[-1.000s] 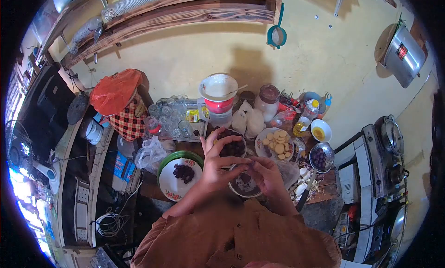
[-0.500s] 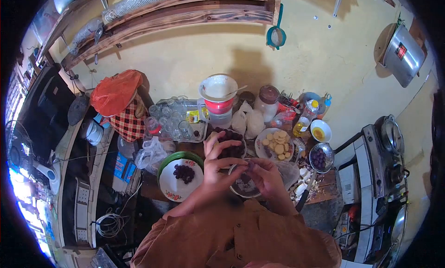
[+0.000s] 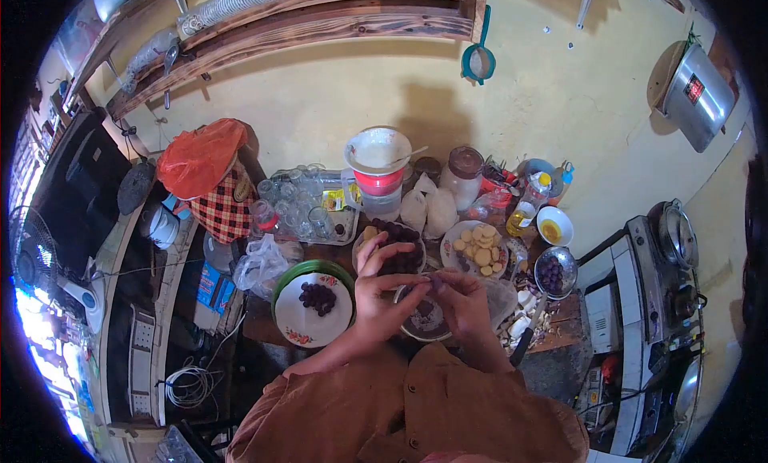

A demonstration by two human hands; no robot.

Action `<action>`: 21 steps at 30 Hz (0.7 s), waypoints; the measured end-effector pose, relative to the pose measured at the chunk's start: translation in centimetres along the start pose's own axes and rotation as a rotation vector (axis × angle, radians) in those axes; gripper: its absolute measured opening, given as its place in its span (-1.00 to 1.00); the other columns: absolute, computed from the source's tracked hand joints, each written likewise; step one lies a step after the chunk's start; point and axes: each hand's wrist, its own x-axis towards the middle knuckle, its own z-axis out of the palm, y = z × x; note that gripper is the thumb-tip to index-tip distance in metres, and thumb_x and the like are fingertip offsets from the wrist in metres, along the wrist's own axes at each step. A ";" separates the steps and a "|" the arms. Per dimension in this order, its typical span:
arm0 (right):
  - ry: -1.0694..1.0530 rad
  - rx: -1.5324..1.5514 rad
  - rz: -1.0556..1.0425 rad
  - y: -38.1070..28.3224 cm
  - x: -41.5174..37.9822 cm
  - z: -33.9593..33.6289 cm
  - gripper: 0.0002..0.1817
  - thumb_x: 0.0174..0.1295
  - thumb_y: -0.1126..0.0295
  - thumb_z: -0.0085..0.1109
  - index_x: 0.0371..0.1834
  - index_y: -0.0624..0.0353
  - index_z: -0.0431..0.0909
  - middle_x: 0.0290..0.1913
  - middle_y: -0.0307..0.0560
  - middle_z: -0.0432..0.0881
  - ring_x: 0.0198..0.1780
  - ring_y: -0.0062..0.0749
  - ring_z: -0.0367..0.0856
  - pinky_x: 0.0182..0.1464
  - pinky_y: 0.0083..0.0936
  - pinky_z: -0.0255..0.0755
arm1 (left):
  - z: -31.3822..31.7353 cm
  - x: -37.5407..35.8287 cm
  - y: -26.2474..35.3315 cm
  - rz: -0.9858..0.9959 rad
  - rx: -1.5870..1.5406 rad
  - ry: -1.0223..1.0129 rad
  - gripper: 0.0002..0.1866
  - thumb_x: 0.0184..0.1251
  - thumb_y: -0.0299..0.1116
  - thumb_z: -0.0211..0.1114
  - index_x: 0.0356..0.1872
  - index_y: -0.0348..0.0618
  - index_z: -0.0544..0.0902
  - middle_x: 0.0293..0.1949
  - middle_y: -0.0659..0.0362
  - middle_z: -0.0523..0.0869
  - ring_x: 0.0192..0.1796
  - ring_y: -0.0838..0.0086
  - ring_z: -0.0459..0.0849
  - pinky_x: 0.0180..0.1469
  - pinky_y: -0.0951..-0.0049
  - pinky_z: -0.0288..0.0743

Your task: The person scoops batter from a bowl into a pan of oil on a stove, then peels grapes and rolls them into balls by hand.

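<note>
Fruit [image 3: 433, 284], small and dark, was pinched between the fingertips of both hands, held just above a bowl [image 3: 424, 323] at the table's [image 3: 560, 359] near edge. Left hand [image 3: 376, 291]: thumb and forefinger closed on the fruit, other fingers spread upward. Right hand [image 3: 464, 303]: fingers curled in, tips pressed on the same piece. Looked like the peel/pit step, one piece at a time; can't tell which from this view.

Behind the hands, a second bowl [image 3: 396, 251] of dark fruit. To the left, a floral plate [image 3: 312, 307] with a small pile of the same fruit. To the right, a plate of pale round slices [image 3: 478, 248] and a metal bowl [image 3: 554, 271] with purple pieces.

Next move, by my read: a fine pull with the fingertips, kept over the bowl so scraps drop in.
</note>
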 end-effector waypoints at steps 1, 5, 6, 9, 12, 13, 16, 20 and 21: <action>-0.006 -0.011 -0.008 0.0 0.0 0.0 -0.82 0.07 0.70 0.16 -0.24 0.33 0.60 -0.11 -0.08 0.57 -0.09 -0.39 0.58 0.02 -0.52 0.50 | 0.1 0.0 -0.1 0.000 0.000 0.000 -0.82 -0.21 -0.41 0.47 -0.46 0.08 0.77 0.03 0.19 0.57 0.28 0.14 0.26 0.29 0.17 0.11; -0.011 -0.141 -0.067 0.0 0.1 0.0 -0.82 0.07 0.71 0.15 -0.25 0.34 0.60 -0.10 -0.07 0.56 -0.09 -0.39 0.58 0.00 -0.54 0.49 | 0.1 0.2 0.1 -0.085 -0.069 -0.012 -0.82 -0.17 -0.41 0.46 -0.43 0.05 0.77 0.01 0.21 0.59 0.27 0.16 0.29 0.29 0.18 0.13; -0.014 -0.097 -0.096 0.0 0.0 0.2 -0.82 0.06 0.72 0.15 -0.25 0.34 0.60 -0.11 -0.07 0.56 -0.09 -0.39 0.58 -0.01 -0.54 0.48 | 0.1 0.2 0.2 -0.049 -0.022 -0.026 -0.82 -0.15 -0.41 0.45 -0.42 0.04 0.77 0.01 0.20 0.59 0.26 0.16 0.30 0.28 0.17 0.13; -0.017 -0.073 -0.119 0.0 0.0 0.2 -0.81 0.05 0.73 0.16 -0.25 0.36 0.60 -0.12 -0.07 0.56 -0.09 -0.39 0.57 0.00 -0.54 0.47 | 0.3 0.1 -0.9 -0.040 -0.041 -0.049 -0.82 -0.13 -0.40 0.44 -0.40 0.03 0.76 0.02 0.17 0.58 0.26 0.16 0.30 0.29 0.18 0.13; -0.017 -0.137 -0.115 0.0 0.2 0.0 -0.80 0.02 0.74 0.17 -0.26 0.36 0.60 -0.12 -0.07 0.56 -0.08 -0.39 0.57 0.02 -0.54 0.45 | 0.2 0.4 -1.1 -0.001 -0.037 -0.034 -0.83 -0.14 -0.40 0.45 -0.41 0.02 0.76 0.00 0.18 0.59 0.26 0.17 0.31 0.28 0.19 0.14; -0.012 -0.178 -0.114 0.0 0.3 -0.1 -0.80 0.01 0.75 0.17 -0.27 0.36 0.60 -0.12 -0.07 0.56 -0.08 -0.39 0.57 0.03 -0.54 0.44 | 0.3 0.6 -1.1 0.000 -0.038 -0.035 -0.83 -0.14 -0.40 0.45 -0.41 0.02 0.76 0.00 0.18 0.59 0.26 0.17 0.31 0.28 0.19 0.14; 0.022 -0.190 -0.135 0.0 0.2 -0.1 -0.80 -0.01 0.75 0.19 -0.29 0.35 0.61 -0.13 -0.07 0.57 -0.06 -0.39 0.56 0.03 -0.55 0.43 | 0.4 0.7 -1.2 -0.035 -0.066 0.004 -0.85 -0.14 -0.41 0.45 -0.44 0.01 0.76 -0.02 0.20 0.61 0.25 0.19 0.32 0.28 0.20 0.15; -0.013 -0.268 -0.217 0.6 0.5 -0.7 -0.80 -0.02 0.75 0.21 -0.31 0.33 0.63 -0.14 -0.07 0.58 -0.05 -0.39 0.56 0.03 -0.56 0.42 | 0.5 0.5 -1.5 -0.042 -0.069 -0.065 -0.86 -0.12 -0.42 0.44 -0.43 -0.01 0.76 -0.03 0.19 0.61 0.24 0.21 0.33 0.26 0.21 0.17; 0.000 -0.244 -0.221 0.7 0.5 -0.9 -0.80 -0.03 0.74 0.22 -0.31 0.32 0.63 -0.14 -0.05 0.58 -0.05 -0.38 0.56 0.02 -0.55 0.42 | 0.5 0.5 -1.7 -0.030 -0.046 -0.084 -0.86 -0.11 -0.42 0.44 -0.43 -0.02 0.75 -0.03 0.19 0.61 0.23 0.21 0.34 0.25 0.21 0.19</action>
